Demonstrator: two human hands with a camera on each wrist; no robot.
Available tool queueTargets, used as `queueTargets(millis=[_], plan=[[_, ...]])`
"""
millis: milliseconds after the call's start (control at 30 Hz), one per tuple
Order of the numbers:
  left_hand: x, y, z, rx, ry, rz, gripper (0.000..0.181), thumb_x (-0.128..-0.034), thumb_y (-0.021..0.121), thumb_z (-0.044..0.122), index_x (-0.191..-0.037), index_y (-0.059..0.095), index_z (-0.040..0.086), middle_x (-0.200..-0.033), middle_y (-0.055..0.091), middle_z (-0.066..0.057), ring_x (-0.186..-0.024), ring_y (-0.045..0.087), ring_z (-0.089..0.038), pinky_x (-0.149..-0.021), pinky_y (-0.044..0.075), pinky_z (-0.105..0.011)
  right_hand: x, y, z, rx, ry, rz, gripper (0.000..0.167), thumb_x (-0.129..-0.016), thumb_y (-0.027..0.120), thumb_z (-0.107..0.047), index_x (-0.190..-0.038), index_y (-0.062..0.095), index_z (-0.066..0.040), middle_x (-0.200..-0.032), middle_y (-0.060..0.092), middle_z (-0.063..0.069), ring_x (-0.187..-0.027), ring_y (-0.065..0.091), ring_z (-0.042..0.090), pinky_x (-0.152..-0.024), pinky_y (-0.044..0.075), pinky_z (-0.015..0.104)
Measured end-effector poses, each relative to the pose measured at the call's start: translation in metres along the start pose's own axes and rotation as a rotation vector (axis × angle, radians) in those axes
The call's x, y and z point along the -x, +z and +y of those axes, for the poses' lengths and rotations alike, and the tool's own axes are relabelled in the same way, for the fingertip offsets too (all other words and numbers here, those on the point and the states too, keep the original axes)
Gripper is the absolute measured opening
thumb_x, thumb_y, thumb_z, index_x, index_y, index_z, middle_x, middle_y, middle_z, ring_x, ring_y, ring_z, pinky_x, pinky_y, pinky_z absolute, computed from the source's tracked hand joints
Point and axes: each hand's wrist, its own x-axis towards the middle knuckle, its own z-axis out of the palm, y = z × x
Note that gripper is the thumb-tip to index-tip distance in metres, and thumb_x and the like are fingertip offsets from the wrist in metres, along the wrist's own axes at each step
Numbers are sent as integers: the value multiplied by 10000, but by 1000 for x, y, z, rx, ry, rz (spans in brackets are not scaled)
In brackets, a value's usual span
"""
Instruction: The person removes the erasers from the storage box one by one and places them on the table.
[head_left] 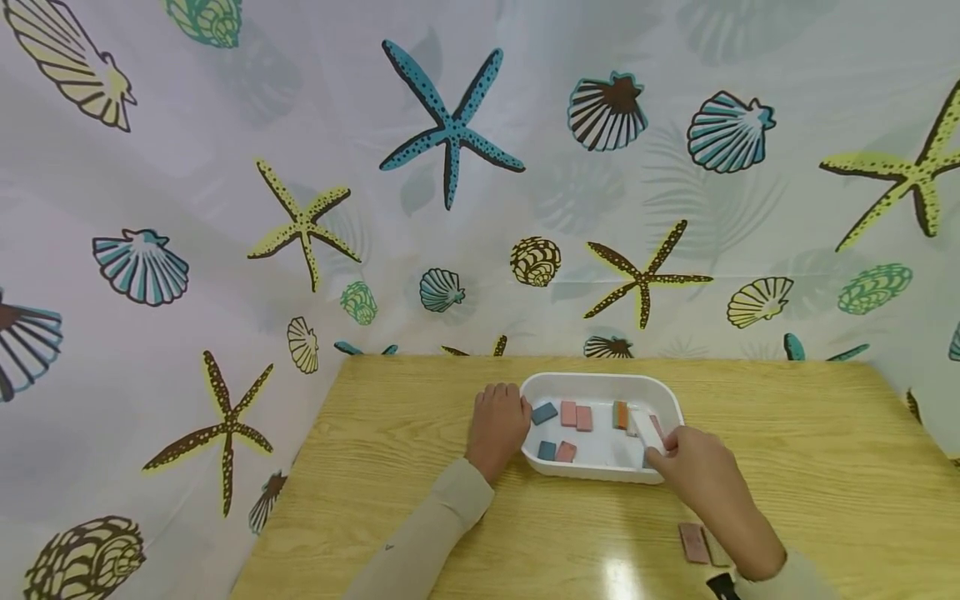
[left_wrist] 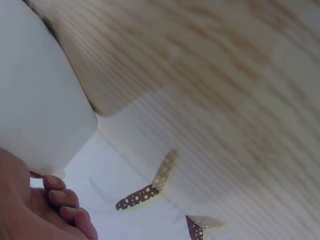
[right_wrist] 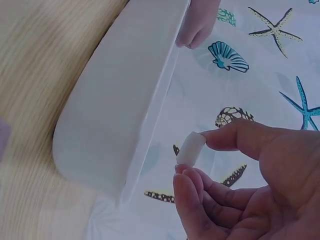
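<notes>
A white oval-ended plastic tub (head_left: 600,474) stands on the wooden table. My left hand (head_left: 498,427) holds its left end, fingers curled at the rim; the left wrist view shows those fingers (left_wrist: 65,200) bent beneath the lip. Over the tub's right end, my right hand (head_left: 705,471) pinches a small white block (right_wrist: 191,148) between thumb and fingertips. Inside the tub lie pink blocks (head_left: 568,414), blue blocks (head_left: 544,413) and an orange-and-green block (head_left: 620,415). The held block and hand partly hide the pieces at the right end.
A dull red block (head_left: 693,543) and a tan block (head_left: 716,550) lie on the table (head_left: 825,467) near my right forearm, which partly covers the tan one. A sheet (head_left: 480,308) printed with shells and starfish hangs behind the table and along its sides.
</notes>
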Motion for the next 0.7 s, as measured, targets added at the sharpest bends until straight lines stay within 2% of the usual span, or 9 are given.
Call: queueTargets(millis=[167,433,700], plan=[[1,-1,0,-29,4,-6,310,-965,401,317,-969,585,68,-896,576,-56,-849,513,-210,-766,415,-363,17,-10,13,-7,33,-17,329,-832,622,-258,-891,620,66,-746,614,61,-608,517,170,-557,446,349],[2,-6,2,-57,1,-23,315,-969,376,317,-971,563,64,-895,544,-60,-846,498,-208,-759,406,-356,40,-22,37,-29,144,-39,391,-844,615,-332,-919,621,52,-755,631,21,-641,548,159,-547,443,333],[0,-3,0,-49,2,-15,305,-970,387,314,-975,559,63,-896,537,-64,-840,483,-214,-749,396,-355,62,-23,70,0,225,-78,550,-854,575,-487,-910,612,59,-746,634,-3,-679,601,196,-638,467,424]])
